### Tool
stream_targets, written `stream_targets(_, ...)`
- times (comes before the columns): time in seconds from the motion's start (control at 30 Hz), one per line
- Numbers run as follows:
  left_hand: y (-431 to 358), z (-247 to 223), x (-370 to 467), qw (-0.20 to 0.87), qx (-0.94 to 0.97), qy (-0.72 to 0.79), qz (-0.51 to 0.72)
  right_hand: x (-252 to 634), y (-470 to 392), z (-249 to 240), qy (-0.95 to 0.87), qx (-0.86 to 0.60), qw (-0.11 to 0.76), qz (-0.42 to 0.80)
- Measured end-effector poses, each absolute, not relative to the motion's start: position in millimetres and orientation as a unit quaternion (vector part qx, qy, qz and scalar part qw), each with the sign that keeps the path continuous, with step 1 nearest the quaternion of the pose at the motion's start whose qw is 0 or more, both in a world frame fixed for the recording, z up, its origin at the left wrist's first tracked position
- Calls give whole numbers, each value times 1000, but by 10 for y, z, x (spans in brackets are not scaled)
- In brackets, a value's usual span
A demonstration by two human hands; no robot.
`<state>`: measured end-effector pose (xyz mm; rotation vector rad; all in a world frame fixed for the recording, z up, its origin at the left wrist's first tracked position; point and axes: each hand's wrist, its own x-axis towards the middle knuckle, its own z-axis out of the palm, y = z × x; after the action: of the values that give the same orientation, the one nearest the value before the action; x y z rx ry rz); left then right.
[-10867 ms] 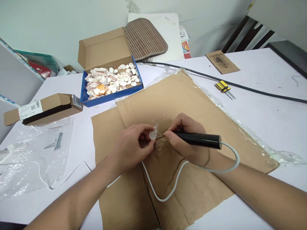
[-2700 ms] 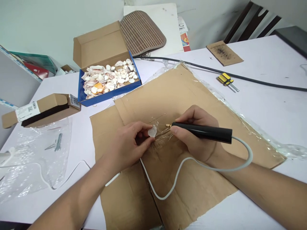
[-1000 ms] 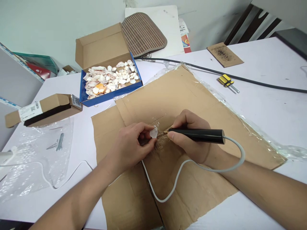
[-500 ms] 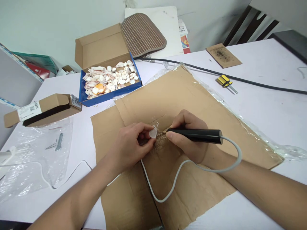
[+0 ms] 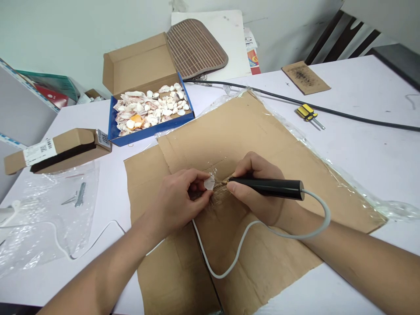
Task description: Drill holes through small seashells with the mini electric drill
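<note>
My left hand [image 5: 183,197] pinches a small whitish, translucent piece [image 5: 209,183] between thumb and fingers; it may be a shell, but its kind is unclear. My right hand [image 5: 259,188] is closed around a black pen-shaped electric drill [image 5: 269,187], held like a pencil. From the drill's back end a grey-white cord [image 5: 323,205] loops down and passes under my left wrist. The thin bit points left, its tip at the right edge of the white piece. Both hands are over a brown cardboard sheet [image 5: 210,122], with white specks beside the piece.
A blue-edged box [image 5: 151,135] of shells [image 5: 157,105] stands at the back left. Nearer left are a narrow open carton [image 5: 72,151] and bubble wrap [image 5: 39,232] with small metal bits on it. A yellow-black screwdriver [image 5: 307,113] and a black cable [image 5: 348,116] lie at the right.
Hardly anything differs. The drill's back end has dropped very slightly, while the left hand and the white piece stay in place.
</note>
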<state>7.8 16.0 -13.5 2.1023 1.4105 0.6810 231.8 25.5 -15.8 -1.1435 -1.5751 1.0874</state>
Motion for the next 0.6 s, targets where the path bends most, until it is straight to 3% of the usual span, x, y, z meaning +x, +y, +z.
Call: stream_targets(0.6, 156, -142, 76, 235, 784, 514, 258, 2286, 280, -155, -631, -459, 455, 428)
